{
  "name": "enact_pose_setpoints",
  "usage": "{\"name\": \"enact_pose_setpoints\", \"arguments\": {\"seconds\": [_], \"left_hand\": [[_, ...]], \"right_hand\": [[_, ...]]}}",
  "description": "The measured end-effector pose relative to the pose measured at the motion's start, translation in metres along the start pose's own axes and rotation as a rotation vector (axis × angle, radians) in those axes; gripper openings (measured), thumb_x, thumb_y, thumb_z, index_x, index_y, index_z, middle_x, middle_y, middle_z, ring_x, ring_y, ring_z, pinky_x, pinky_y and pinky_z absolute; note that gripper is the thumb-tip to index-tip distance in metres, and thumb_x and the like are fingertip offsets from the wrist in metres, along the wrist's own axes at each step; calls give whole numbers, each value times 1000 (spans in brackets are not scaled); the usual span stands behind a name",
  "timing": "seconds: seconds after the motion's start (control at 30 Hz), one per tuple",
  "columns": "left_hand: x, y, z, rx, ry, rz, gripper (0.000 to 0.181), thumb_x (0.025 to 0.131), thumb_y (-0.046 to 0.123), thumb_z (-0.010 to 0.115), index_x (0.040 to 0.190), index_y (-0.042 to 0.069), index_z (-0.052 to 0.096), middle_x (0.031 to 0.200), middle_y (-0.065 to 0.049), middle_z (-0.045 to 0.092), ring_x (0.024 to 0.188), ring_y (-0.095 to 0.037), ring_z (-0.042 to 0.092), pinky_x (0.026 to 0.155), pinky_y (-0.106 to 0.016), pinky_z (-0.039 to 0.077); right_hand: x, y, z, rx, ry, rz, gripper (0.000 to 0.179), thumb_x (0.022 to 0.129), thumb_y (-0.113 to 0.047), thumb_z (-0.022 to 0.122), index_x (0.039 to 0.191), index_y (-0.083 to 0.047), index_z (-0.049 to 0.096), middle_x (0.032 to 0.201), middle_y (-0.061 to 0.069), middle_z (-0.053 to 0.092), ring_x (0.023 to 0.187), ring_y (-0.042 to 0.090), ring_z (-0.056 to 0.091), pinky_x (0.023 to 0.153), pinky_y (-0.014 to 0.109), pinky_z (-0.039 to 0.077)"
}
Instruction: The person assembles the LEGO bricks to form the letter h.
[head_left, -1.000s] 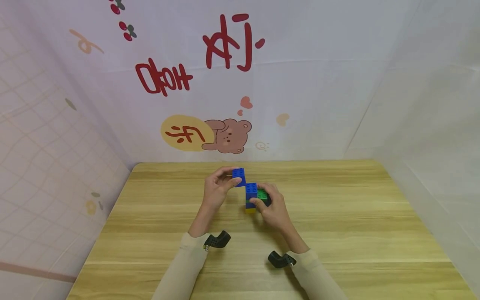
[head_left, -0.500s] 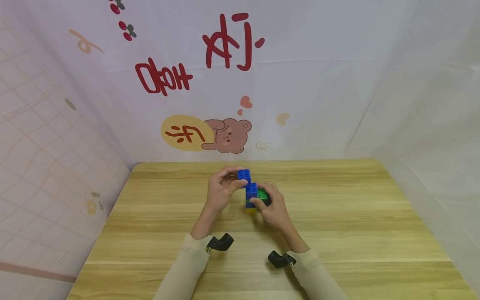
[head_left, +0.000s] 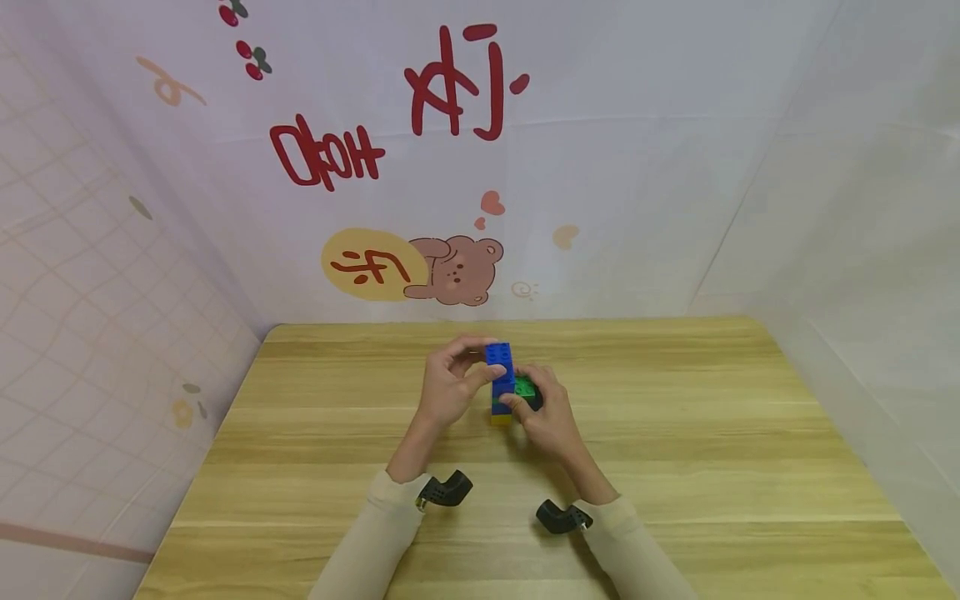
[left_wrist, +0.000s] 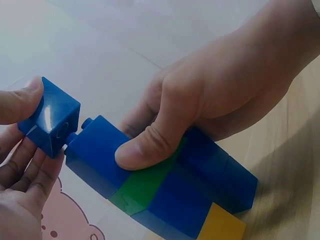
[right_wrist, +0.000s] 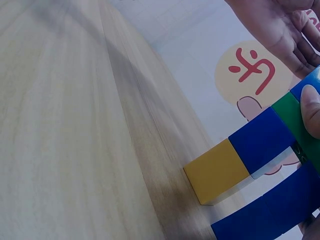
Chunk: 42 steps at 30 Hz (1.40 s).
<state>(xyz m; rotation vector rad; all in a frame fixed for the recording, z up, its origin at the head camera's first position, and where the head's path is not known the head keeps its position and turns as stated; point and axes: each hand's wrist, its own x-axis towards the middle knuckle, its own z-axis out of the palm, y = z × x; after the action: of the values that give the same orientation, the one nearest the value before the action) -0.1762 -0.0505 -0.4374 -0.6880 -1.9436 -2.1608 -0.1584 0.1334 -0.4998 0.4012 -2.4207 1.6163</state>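
My left hand (head_left: 447, 390) pinches a blue brick (left_wrist: 57, 107) between thumb and fingers. The brick is tilted over the studs of a stack's top blue brick (left_wrist: 95, 155), very close to them; whether they touch I cannot tell. Around the upper part of that stack, my right hand (head_left: 551, 417) grips, its thumb across the top blue and green bricks. Beneath come a green brick (left_wrist: 145, 190), another blue brick (right_wrist: 262, 137) and a yellow brick (right_wrist: 217, 172) at the bottom. A second column of blue bricks (right_wrist: 270, 212) runs alongside, partly hidden by my right hand.
The stack stands on a wood-grain table (head_left: 675, 467). Behind the table rises a white printed backdrop (head_left: 615, 167) with a bear and red characters. Black camera mounts (head_left: 447, 489) sit at both sleeve cuffs.
My left hand has moved right and slightly nearer, bringing its blue brick from beside the stack to over its top. My right hand and the stack have stayed in place.
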Motion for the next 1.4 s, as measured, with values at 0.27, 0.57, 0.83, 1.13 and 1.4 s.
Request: {"name": "enact_pose_setpoints", "arguments": {"seconds": [0.27,0.57,0.83,1.13,1.4], "left_hand": [[-1,-1,2,23,4,-24,30,86,-8,76,116,-8,68,120,-28,67,104,-19,67,99,-25,58],[-3,-3,2,37,0,-52,30,88,-4,77,117,-4,69,123,-22,67,109,-23,65,103,-27,56],[-7,-8,0,21,-29,6,32,88,-5,75,120,-7,67,123,-25,64,114,-34,64,104,-31,56],[-6,-9,0,45,-51,38,34,89,-3,76,121,-3,67,124,-21,65,114,-30,64,105,-37,56],[-7,-10,-1,77,-67,36,35,88,-3,77,122,-2,67,124,-19,66,109,-19,64,105,-39,56]], "right_hand": [[1,-1,2,16,7,15,40,88,-19,81,126,-16,69,121,9,66,109,24,56,93,37,47],[-1,-25,0,7,0,33,38,89,-7,78,126,-5,67,119,19,64,107,30,54,91,35,46],[-4,-38,-2,25,-2,25,37,89,-6,78,124,-3,67,121,20,64,108,33,54,92,36,46],[-3,-38,-4,23,2,10,37,89,-6,78,124,-3,68,122,20,65,109,34,56,93,38,47],[0,-5,2,-15,-3,8,42,90,-9,78,130,-5,66,126,19,64,111,33,56,93,39,49]]}}
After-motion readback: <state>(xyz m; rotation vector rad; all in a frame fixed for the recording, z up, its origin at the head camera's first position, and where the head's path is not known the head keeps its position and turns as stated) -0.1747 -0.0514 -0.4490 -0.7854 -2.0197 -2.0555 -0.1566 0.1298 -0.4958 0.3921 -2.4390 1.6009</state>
